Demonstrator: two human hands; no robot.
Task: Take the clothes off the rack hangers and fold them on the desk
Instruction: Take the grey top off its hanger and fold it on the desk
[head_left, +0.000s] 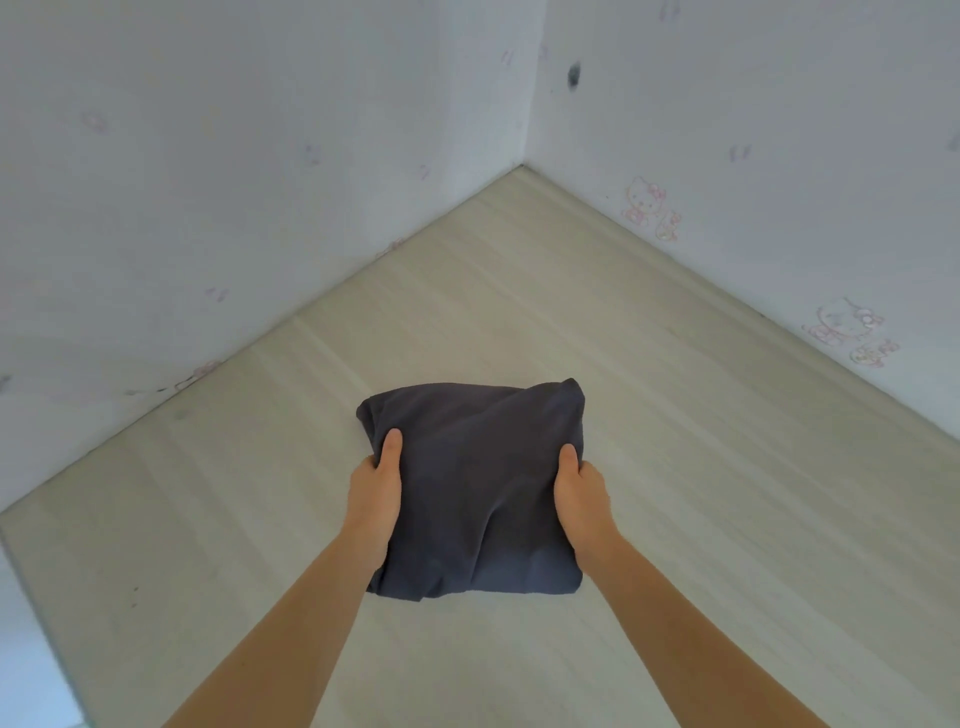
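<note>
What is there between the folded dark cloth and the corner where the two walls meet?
Nothing: in the head view only bare desk top lies between the folded dark cloth and the wall corner.

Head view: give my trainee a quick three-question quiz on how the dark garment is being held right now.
1. True or false: the dark garment is spread out flat and unfolded.
2. Which hands grip it? A) left hand only B) right hand only C) both
3. Fill in: each visible thumb lies on ___ of the fabric.

Key: 1 false, it is a folded bundle over the desk; 2 C; 3 top.
</note>
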